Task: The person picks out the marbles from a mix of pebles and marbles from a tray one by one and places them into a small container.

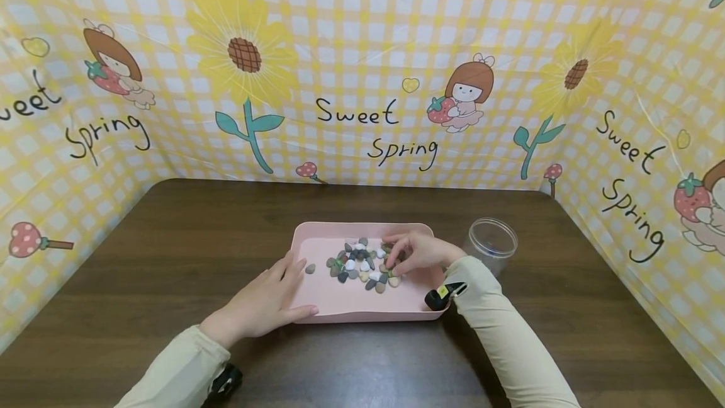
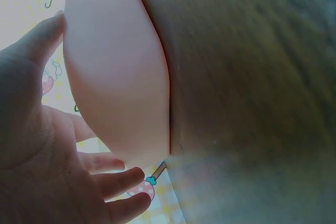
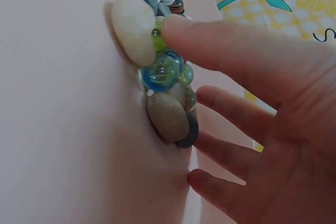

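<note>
A pink tray (image 1: 362, 306) holds a heap of grey, white and tan pebbles (image 1: 351, 264) mixed with glass marbles. My left hand (image 1: 269, 298) rests against the tray's left side, thumb on the front rim; in the left wrist view its fingers spread along the outer wall. Inside the tray, my right hand (image 1: 419, 250) reaches into the right end of the heap. In the right wrist view its thumb touches a yellow-green marble (image 3: 157, 40) beside a large cream pebble (image 3: 133, 32), the other visible fingers apart. A blue-green marble (image 3: 161, 72) sits just below.
Behind the right forearm, a clear round jar (image 1: 491, 241) stands on the brown table (image 1: 226, 219), right of the tray. One grey pebble (image 1: 309, 268) lies apart at the tray's left. Yellow checked cloth (image 1: 351, 36) encloses the table's back and sides.
</note>
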`<state>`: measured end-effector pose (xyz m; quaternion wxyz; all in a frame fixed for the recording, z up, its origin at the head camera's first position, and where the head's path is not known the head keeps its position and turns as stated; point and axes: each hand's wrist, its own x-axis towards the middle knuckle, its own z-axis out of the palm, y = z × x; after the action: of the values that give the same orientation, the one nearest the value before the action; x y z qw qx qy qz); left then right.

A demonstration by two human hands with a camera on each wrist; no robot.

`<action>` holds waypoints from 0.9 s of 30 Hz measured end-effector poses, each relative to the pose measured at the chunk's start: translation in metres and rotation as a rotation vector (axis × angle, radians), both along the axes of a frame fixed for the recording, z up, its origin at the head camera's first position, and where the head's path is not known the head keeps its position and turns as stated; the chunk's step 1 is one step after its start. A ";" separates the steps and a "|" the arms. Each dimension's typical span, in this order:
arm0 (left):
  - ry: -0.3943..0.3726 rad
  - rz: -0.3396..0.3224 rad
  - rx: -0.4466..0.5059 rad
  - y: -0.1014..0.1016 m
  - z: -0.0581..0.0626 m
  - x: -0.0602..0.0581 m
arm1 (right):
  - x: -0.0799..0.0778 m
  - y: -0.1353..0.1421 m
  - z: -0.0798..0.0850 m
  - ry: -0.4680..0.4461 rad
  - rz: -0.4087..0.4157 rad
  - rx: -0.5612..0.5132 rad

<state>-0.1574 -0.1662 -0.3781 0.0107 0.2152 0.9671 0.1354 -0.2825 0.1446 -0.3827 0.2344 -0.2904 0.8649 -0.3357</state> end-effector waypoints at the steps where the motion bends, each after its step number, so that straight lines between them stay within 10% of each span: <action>1: -0.001 0.000 -0.001 0.000 0.000 0.000 | 0.000 0.000 0.000 0.002 0.003 0.001; 27: 0.020 -0.014 -0.001 -0.001 0.001 0.001 | 0.005 -0.004 0.000 0.050 0.001 0.031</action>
<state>-0.1564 -0.1668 -0.3775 0.0023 0.2234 0.9656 0.1327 -0.2778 0.1409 -0.3827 0.2172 -0.2957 0.8753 -0.3149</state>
